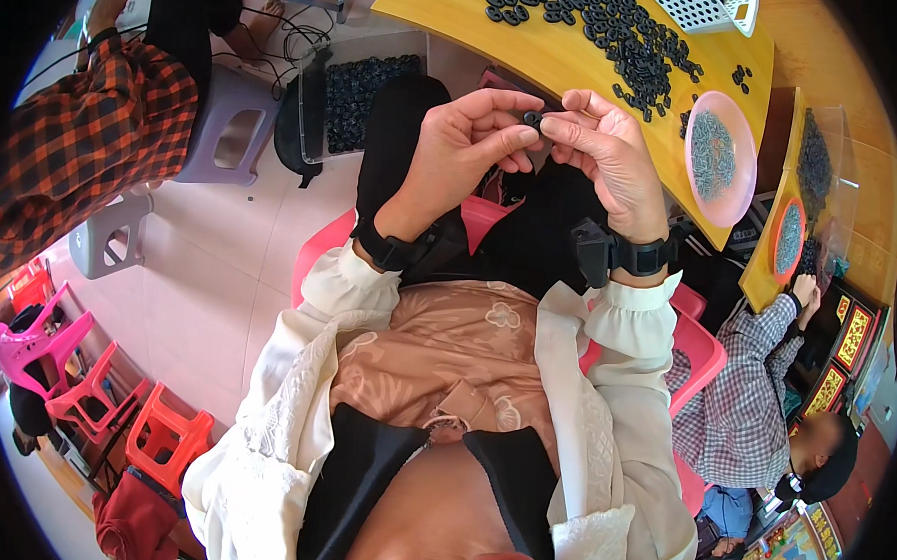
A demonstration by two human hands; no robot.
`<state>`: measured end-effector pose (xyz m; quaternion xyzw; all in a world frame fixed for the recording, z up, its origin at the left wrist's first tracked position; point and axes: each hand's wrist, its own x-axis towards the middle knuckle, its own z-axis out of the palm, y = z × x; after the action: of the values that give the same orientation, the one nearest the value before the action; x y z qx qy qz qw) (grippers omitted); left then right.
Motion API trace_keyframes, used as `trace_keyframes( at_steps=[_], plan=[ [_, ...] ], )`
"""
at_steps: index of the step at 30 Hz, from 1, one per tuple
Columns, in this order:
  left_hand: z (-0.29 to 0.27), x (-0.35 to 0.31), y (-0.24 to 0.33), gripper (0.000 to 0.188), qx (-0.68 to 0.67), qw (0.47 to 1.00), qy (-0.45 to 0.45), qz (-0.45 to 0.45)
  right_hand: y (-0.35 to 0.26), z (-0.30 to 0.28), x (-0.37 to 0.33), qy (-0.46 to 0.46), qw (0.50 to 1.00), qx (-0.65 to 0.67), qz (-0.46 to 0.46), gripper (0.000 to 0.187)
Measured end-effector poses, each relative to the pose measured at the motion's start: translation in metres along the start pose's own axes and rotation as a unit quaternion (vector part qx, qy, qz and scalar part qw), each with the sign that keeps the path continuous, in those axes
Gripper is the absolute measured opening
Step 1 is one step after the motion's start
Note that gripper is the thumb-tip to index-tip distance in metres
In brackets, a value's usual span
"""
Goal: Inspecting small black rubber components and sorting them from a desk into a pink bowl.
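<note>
Both hands meet in front of me, above my lap and close to the edge of a yellow table (460,25). Between their fingertips is a small black part (533,118), rounded like the loose ones on the table; its details are too small to make out. My left hand (473,131) pinches it from the left with thumb and index finger. From the other side my right hand (605,142) grips it with thumb and fingers. A spread pile of small black oval parts (619,47) lies on the table just beyond. To its right stands a pink bowl (745,178) with many small silvery screw-like pieces.
A white perforated basket (705,11) stands at the far right. Below, to the left, a clear bin (316,104) holds many black parts. One person in an orange checked shirt (99,145) sits left; another in a plaid shirt (739,393) works right. Plastic stools (166,438) stand lower left.
</note>
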<state>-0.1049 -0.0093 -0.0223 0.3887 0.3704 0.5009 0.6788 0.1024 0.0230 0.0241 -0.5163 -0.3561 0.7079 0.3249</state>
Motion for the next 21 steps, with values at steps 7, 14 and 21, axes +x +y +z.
trace_keyframes(
  at_steps=[7, 14, 21],
  plan=[
    [0.001, -0.003, 0.009, 0.034, 0.014, 0.997, -0.077, 0.004, -0.009, -0.006, -0.012, -0.041, 0.998, 0.033, 0.019, 0.031],
    [0.006, -0.007, 0.011, 0.032, 0.031, 0.995, -0.091, 0.036, -0.006, -0.011, -0.019, -0.067, 0.995, 0.074, 0.020, 0.030],
    [0.012, -0.009, 0.006, 0.030, 0.054, 0.993, -0.077, 0.072, 0.001, -0.006, -0.026, -0.064, 0.988, 0.137, 0.000, 0.021]
  ],
)
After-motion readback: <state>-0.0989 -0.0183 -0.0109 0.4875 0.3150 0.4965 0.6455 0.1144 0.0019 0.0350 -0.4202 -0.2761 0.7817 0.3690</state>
